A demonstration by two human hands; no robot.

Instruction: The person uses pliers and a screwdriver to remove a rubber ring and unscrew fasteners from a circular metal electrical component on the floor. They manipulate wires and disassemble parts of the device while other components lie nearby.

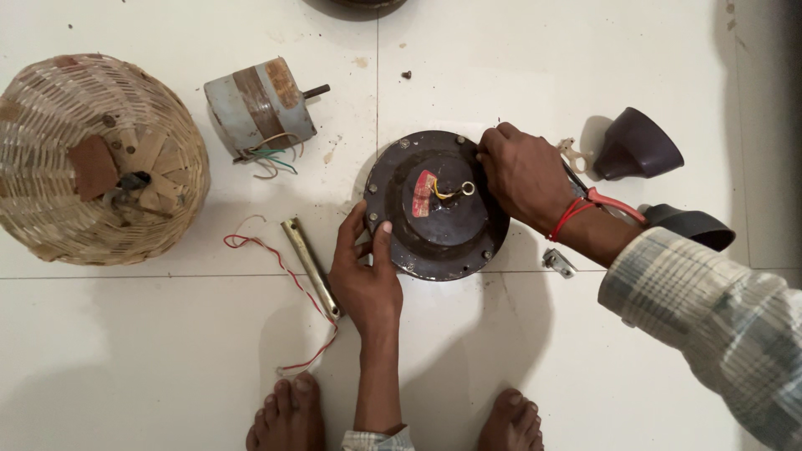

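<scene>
Hands grip a round dark motor (pixel 436 205) lying flat on the white tiled floor (pixel 167 351) at the centre of the frame. Left hand (pixel 365 271) clasps its lower left rim, thumb on top and fingers curled at the edge. Right hand (pixel 524 174) presses on the upper right rim with fingers bent over it. Just left of the left hand lie a metal rod (pixel 309 265) and a red wire (pixel 284 276). A basket (pixel 96 159) sits at upper left, with a small grey motor (pixel 261 106) beside it. A dark cup (pixel 635 144) lies at upper right. Bare feet (pixel 288 413) show at the bottom edge.
</scene>
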